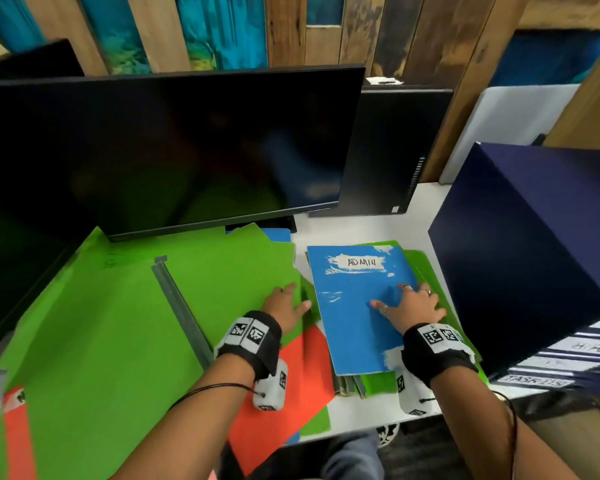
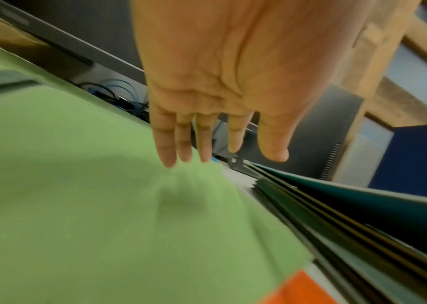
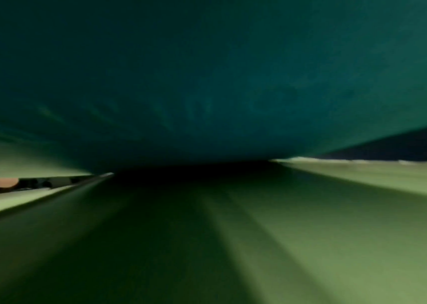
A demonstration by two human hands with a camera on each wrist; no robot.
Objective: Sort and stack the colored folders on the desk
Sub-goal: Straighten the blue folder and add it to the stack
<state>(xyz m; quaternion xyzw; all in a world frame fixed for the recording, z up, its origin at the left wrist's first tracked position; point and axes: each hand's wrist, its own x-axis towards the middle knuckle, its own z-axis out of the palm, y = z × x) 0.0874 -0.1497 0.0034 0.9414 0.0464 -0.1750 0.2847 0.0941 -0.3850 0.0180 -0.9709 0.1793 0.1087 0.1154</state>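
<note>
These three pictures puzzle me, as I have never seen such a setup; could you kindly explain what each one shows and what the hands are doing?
No machine here: a person sorts folders with bare hands, wearing three cameras. The head view looks down at a white desk in front of a dark monitor.

The left hand lies flat, holding nothing, on an opened green folder; an orange folder shows underneath. The left wrist view looks along that palm and its straight fingers.

The right hand seems to grip the right edge of a blue folder marked ADMIN, thumb on top, on a stack of folders. The right wrist view is dim: the camera seems to sit under the lifted blue cover, above green. A dark blue box stands on the right.
</note>
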